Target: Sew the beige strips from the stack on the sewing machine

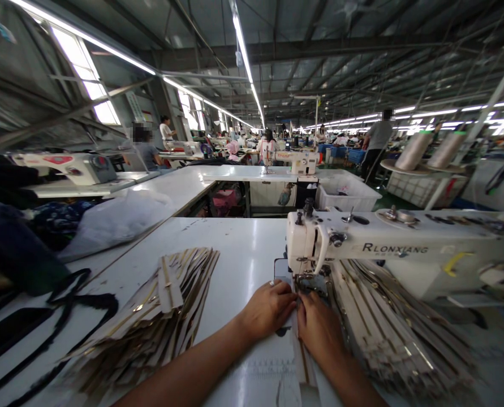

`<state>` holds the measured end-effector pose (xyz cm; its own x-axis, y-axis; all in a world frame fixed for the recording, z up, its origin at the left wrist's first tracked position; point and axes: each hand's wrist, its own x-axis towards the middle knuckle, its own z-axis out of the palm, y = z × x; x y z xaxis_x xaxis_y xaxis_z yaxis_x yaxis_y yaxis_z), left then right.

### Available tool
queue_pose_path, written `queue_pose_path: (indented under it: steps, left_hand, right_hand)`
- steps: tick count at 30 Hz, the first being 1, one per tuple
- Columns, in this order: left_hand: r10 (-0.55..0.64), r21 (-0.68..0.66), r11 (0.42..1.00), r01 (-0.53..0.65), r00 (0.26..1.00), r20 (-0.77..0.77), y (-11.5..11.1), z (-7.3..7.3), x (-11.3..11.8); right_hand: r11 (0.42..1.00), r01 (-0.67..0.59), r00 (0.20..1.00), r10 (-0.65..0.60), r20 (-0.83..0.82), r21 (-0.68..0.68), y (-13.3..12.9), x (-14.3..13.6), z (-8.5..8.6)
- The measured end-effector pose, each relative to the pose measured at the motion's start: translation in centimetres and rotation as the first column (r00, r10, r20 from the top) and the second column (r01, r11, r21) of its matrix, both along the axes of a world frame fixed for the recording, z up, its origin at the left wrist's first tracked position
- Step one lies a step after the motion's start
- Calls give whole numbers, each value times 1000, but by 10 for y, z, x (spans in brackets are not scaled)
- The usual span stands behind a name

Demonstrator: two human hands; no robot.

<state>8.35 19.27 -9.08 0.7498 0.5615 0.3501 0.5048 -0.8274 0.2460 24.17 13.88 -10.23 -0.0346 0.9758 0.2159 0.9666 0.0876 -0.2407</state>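
Hands (269,308) (319,323) at strip's (305,362) edges, open tabletop (230,271) left

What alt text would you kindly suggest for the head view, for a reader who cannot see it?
A person's left hand and right hand meet over a pale strip at a white sewing machine. A left bundle and right bundle of similar strips flank them on the white table, with co-workers and more sewing machines behind.
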Motion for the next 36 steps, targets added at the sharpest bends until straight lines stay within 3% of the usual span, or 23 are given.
queue_pose_path:
  steps: [20, 25, 30, 33, 36]
  left_hand:
    - [56, -26, 998, -57, 998, -29, -4, 6, 4]
    - [247, -67, 963, -261, 953, -174, -21, 12, 12]
    - [335, -213, 901, -378, 918, -213, -32, 14, 14]
    - [429, -332, 845, -418, 902, -43, -29, 28, 6]
    - [483, -344, 854, -390, 840, 247, -30, 68, -15]
  right_hand:
    - [999, 11, 1000, -11, -6, -30, -2, -6, 6]
    - [994, -107, 992, 105, -73, -16, -4, -7, 5]
    - [964, -245, 947, 261, -186, 104, -6, 0, -14]
    - [951, -247, 943, 280, -177, 187, -4, 3, -25]
    - [942, -244, 945, 285, -164, 230, -2, 5, -31]
